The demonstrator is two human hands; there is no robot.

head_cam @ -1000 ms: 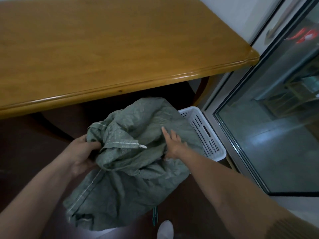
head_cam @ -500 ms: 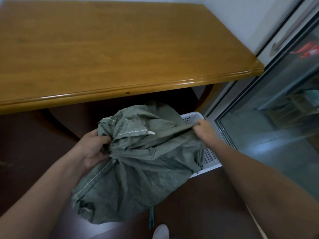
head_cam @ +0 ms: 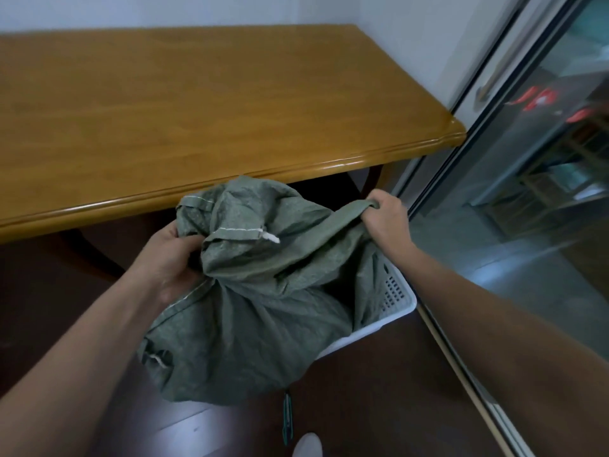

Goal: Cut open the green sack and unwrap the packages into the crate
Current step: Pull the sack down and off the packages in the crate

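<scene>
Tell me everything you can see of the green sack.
The green sack is dull grey-green, crinkled, and looks like woven plastic cloth. White stitching runs along a folded hem and ends in a loose thread. It hangs bunched and slack, hiding most of the white crate. The left hand grips its bunched left side; the right hand grips a corner pulled up rightward.

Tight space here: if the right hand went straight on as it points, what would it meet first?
Probably the wooden table's front edge, past the green sack fold it grips; depth is unclear.
</scene>
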